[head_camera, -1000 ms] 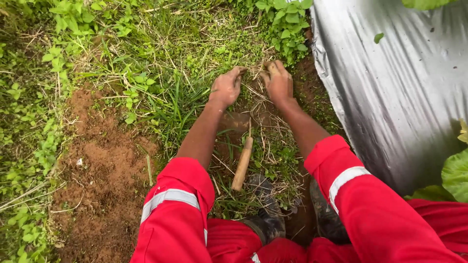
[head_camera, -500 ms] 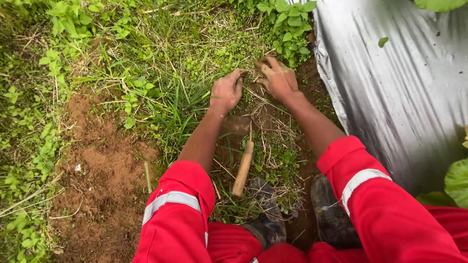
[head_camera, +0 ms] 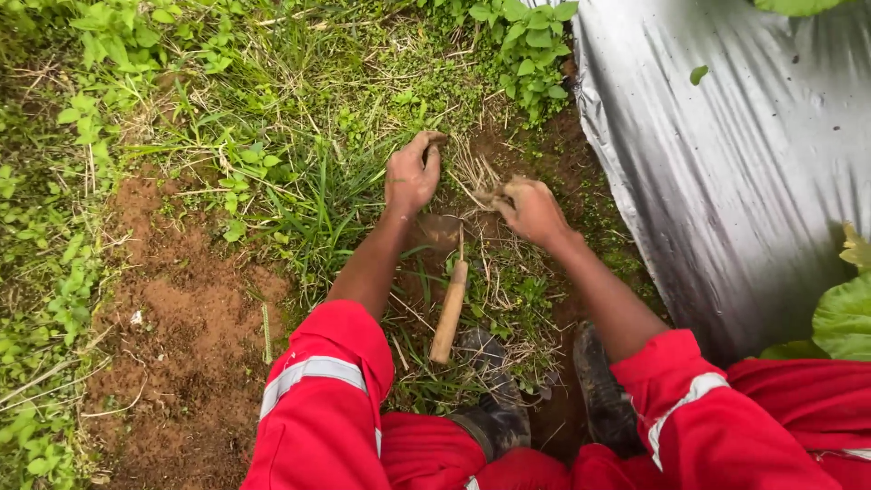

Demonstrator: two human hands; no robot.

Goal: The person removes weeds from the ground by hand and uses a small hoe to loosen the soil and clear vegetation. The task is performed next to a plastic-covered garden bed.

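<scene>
Both hands are working the weedy ground: the left hand (head_camera: pixel 413 177) is curling loosely over dry grass stalks (head_camera: pixel 472 172), and the right hand (head_camera: pixel 531 210) is pinching a tuft of them tight. Near side, between the forearms, a small wooden-handled hand tool (head_camera: pixel 449 308) is lying just by the muddy boots (head_camera: pixel 494 413), silver plastic sheet (head_camera: pixel 726 154) covering the right.

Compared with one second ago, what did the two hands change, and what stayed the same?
The right hand drew back from the grass toward the body, now closed on a tuft of dry stalks. The left hand stayed on the ground, fingers curled in the grass. The wooden-handled tool lies untouched between the arms; the grey plastic sheet is unchanged.
</scene>
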